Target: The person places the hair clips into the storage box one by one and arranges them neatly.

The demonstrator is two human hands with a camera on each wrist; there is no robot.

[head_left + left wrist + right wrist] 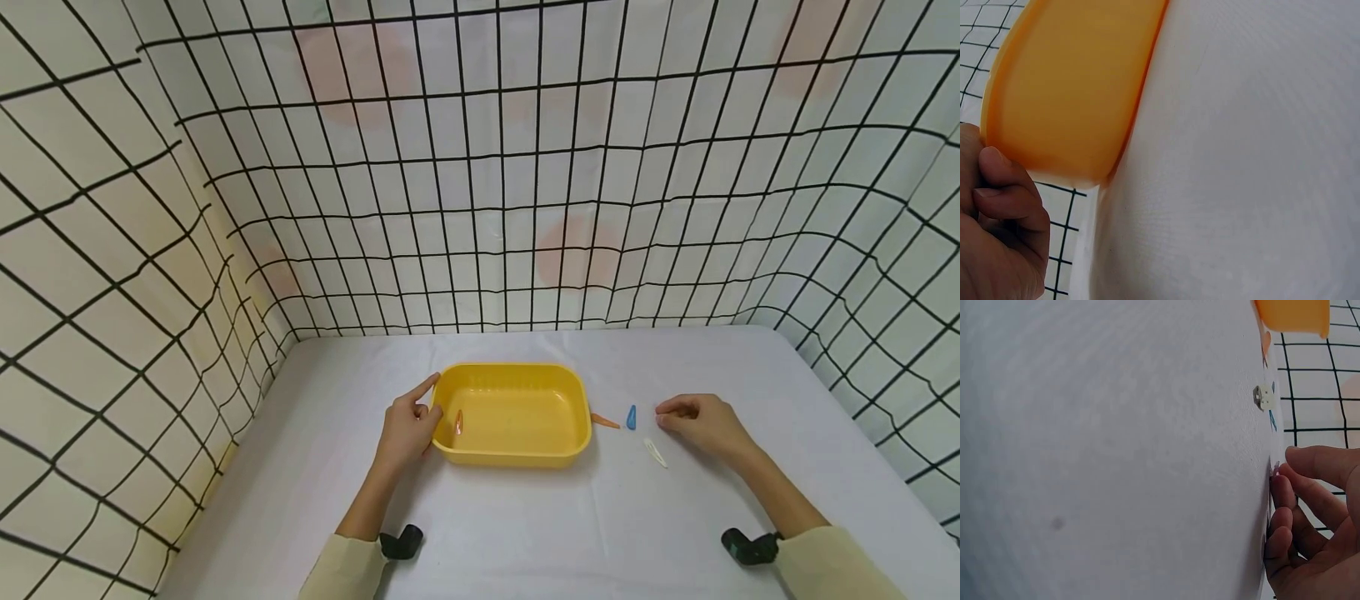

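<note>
A yellow plastic tray point(513, 459) stands on the table, with an orange-red hair clip point(459, 422) inside at its left end. My left hand point(406, 429) grips the tray's left rim, thumb over the edge and index finger stretched along the outside. To the right of the tray, my right hand point(705, 423) is low over the cloth. Its fingertips pinch a small pinkish clip point(1275, 468), mostly hidden by the fingers. Between tray and right hand lie an orange hair clip point(606, 421), a blue hair clip point(632, 417) and a cream hair clip point(656, 453).
A white cloth point(510, 533) covers the table. Black wire grid panels point(517, 183) rise at the back and both sides, with pale fabric behind them. Each wrist wears a small black camera point(401, 542).
</note>
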